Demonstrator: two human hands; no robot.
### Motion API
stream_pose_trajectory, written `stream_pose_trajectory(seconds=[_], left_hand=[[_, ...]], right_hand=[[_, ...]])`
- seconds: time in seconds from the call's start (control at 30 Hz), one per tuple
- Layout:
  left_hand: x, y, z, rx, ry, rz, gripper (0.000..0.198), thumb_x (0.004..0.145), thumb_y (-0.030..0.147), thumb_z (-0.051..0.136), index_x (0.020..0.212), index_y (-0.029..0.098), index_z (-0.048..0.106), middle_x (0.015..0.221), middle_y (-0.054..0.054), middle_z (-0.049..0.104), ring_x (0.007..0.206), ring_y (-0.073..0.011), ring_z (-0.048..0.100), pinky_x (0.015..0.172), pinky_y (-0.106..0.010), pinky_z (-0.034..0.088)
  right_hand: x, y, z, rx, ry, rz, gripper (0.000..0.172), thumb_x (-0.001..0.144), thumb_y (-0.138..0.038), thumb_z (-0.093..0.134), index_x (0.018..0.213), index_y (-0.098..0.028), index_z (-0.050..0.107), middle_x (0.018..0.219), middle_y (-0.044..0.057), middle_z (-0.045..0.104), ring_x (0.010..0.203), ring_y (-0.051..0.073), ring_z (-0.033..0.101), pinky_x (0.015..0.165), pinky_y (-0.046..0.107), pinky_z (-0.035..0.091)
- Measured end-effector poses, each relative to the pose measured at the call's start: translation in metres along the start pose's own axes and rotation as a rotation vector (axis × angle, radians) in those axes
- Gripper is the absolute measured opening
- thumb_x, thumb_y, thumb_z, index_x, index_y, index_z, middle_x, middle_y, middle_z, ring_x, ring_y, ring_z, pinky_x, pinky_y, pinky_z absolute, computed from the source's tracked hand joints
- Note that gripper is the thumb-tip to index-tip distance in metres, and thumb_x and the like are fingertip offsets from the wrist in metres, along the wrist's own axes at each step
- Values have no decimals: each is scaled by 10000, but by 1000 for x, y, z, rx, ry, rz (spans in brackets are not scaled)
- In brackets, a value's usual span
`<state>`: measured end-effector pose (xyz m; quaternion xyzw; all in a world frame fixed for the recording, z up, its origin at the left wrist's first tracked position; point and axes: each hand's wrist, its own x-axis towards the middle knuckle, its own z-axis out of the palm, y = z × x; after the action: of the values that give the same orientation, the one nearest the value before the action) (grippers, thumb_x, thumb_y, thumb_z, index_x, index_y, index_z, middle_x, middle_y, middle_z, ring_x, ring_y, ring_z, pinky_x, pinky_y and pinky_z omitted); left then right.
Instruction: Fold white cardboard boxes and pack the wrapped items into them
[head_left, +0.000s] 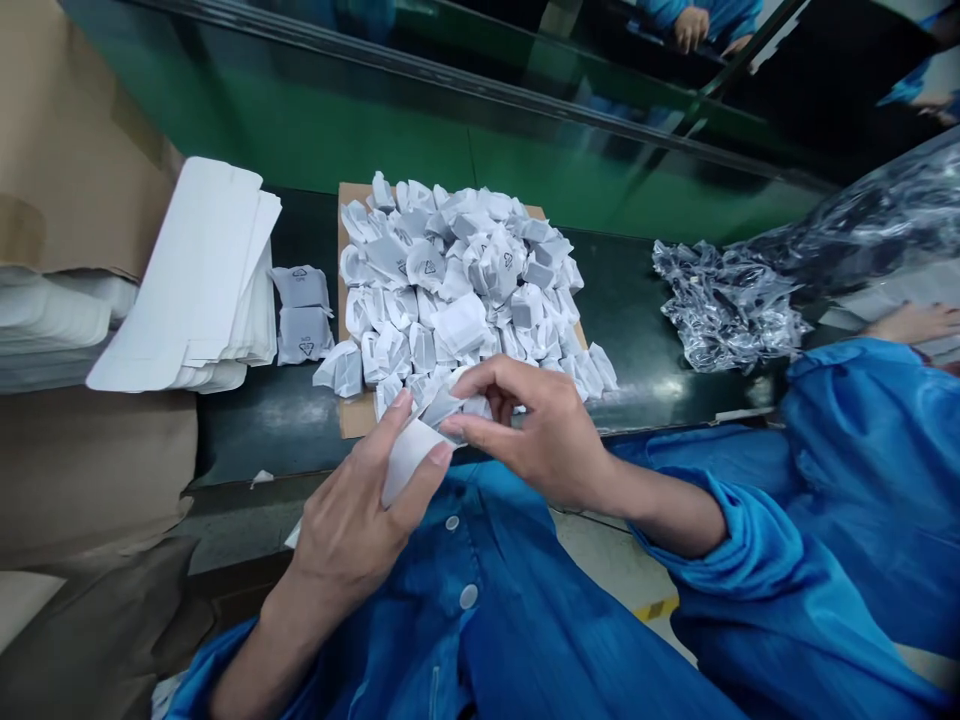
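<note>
Just in front of my body, my left hand (pixel 349 530) is closed on a white pouch (pixel 409 462), between the thumb and fingers. At the pouch's upper end, my right hand (pixel 547 435) pinches a small grey-white packet (pixel 441 406) with thumb and forefinger. The two pieces meet between my hands; whether the packet is inside the pouch I cannot tell. Right behind my fingers lies a heap of small white-wrapped packets (pixel 457 260), some printed with a triangular recycling mark. They rest on a cardboard sheet (pixel 352 415).
Left of the heap are two printed packets (pixel 304 305) and a stack of flat white sleeves (pixel 195 270). A cardboard box (pixel 75 130) stands far left. Crumpled clear plastic bags (pixel 731 305) lie to the right. Beside me is a co-worker's blue sleeve (pixel 862 430). A green-sided ledge (pixel 300 130) runs behind.
</note>
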<state>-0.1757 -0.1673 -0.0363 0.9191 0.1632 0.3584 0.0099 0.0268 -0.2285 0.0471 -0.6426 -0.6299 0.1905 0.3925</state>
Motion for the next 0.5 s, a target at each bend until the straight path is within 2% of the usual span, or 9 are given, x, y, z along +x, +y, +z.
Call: stream_pose_trajectory(seconds=[0.07, 0.13, 0.23, 0.33, 0.5], left_hand=[[-1, 0, 1, -44, 16, 7, 1006, 791, 51, 741, 1589, 171, 141, 1520, -243, 447, 1350, -305, 533, 984, -371, 537], [1, 1, 3, -70, 24, 13, 1022, 779, 35, 748, 1587, 149, 133, 1499, -244, 473, 1364, -298, 519, 1021, -386, 513], [4, 4, 9, -66, 87, -20, 1017, 780, 73, 764, 1583, 139, 142, 1491, -240, 484, 1370, -284, 515, 1026, -370, 509], [7, 9, 15, -68, 125, -92, 965, 803, 101, 752, 1576, 138, 174, 1459, -213, 532, 1360, -255, 526, 1021, -335, 515], [9, 12, 16, -69, 197, -51, 964, 735, 45, 792, 1543, 79, 267, 1408, -233, 574, 1327, -270, 560, 1030, -354, 520]], right_hand=[[-1, -3, -2, 77, -33, 76, 228, 859, -292, 748, 1020, -171, 641, 805, -29, 669, 563, 53, 476, 585, 221, 425], [0, -4, -4, 173, -54, 213, 316, 811, -295, 782, 1052, -171, 619, 835, -25, 678, 553, 46, 461, 566, 214, 418], [2, -2, -3, 371, -12, 371, 339, 756, -318, 810, 963, -166, 589, 862, -8, 689, 559, 42, 467, 522, 194, 391], [2, 2, -1, 385, 48, 350, 328, 757, -330, 807, 931, -165, 584, 856, 2, 700, 555, 41, 444, 511, 189, 371], [-2, 3, 0, 344, 90, 252, 335, 770, -343, 812, 915, -165, 568, 713, -53, 630, 486, 27, 295, 440, 191, 264]])
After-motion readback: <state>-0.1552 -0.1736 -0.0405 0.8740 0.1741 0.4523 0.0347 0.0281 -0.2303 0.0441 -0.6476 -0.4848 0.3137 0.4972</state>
